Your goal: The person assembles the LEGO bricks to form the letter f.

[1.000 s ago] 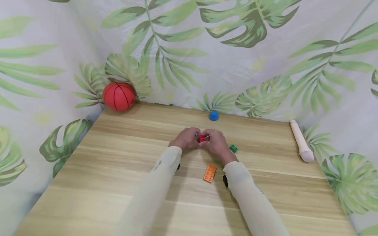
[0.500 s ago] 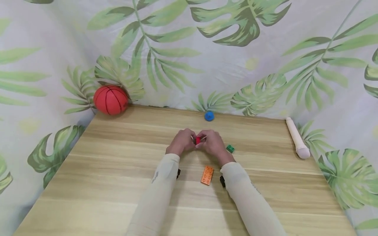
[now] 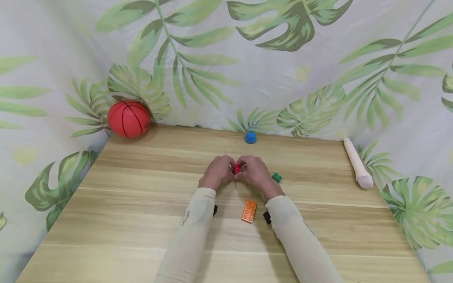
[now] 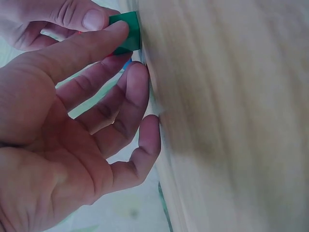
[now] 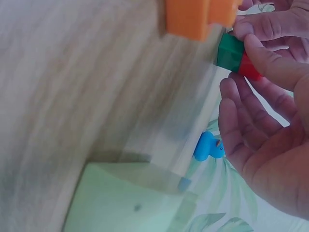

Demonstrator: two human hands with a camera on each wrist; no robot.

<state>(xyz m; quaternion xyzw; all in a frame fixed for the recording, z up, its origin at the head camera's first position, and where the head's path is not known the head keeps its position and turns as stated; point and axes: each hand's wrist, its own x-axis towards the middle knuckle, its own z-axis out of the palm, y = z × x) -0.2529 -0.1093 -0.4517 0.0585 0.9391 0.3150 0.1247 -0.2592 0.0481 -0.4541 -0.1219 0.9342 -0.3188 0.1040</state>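
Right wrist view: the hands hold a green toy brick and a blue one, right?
Not quite: the second brick is red, as the right wrist view shows. The left hand and right hand do hold it with the green toy brick.

Wood-grain tbl [image 3: 124, 236] w/ orange brick [image 3: 249, 211], grn brick [image 3: 277, 177], red ball [image 3: 129, 119], blue toy [image 3: 250, 137] (prob duck), pale mic [image 3: 358, 163]

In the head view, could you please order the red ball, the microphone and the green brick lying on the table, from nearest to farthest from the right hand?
1. Green brick: close by, just to the right of the right hand.
2. Microphone: farther out on the right.
3. Red ball: opposite side, back left.
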